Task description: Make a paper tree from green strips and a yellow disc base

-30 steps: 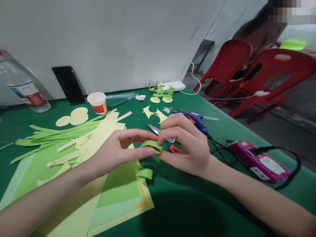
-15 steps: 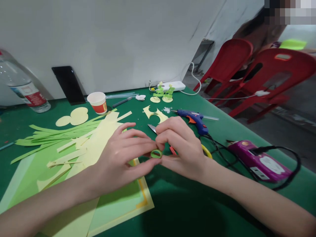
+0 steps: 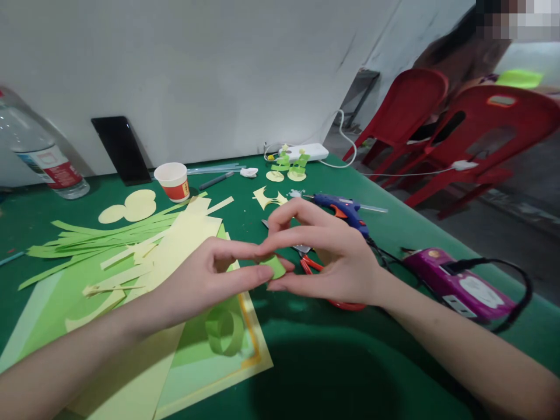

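My left hand pinches a small rolled green paper strip between thumb and fingers. From the other side, my right hand closes its thumb and fingertips about the same roll. Below my left hand a loose green paper curl shows over the sheets; whether it joins the roll, I cannot tell. Behind and under my right hand lie red-handled scissors, partly covered. Cut green strips and pale yellow paper are to the left.
A blue glue gun and a purple power box with cables lie right. At the back stand a paper cup, a phone, a bottle and small paper plants. Red chairs and a person are beyond.
The roll has turned from showing its hollow end to showing its side. My fingers have shifted around it, and the loose green curl now shows below my left hand.
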A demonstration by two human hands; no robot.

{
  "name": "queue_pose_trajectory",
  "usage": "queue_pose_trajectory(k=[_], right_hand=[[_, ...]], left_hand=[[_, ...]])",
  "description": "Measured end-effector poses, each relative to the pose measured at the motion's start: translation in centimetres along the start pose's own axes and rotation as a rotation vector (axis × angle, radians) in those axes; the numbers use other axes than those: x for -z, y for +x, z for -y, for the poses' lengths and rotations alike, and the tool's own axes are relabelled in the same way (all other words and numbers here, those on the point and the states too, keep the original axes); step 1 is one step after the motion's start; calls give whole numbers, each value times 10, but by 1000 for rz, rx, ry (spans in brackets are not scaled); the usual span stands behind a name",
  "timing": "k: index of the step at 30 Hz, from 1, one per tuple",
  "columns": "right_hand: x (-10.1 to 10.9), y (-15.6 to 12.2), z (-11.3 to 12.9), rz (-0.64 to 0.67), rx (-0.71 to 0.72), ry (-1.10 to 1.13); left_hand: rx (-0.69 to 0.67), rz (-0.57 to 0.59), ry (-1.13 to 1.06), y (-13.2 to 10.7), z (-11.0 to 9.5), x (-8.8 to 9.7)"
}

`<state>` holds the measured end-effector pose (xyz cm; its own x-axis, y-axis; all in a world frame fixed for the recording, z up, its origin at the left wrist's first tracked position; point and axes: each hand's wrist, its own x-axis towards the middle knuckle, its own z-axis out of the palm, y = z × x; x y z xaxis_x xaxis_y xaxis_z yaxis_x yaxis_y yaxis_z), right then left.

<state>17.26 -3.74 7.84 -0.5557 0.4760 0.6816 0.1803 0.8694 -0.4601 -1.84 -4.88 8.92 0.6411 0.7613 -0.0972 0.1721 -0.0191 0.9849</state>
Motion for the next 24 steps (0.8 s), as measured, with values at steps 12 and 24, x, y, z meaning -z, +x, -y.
queue_pose_trajectory(k=[12,24], right_hand=[[2,0,7,10,114,-445],[5,0,6,48,85,-509]], left_hand=[[10,-190,191,8,8,-2],[-109,-151,219,9,6,-3]])
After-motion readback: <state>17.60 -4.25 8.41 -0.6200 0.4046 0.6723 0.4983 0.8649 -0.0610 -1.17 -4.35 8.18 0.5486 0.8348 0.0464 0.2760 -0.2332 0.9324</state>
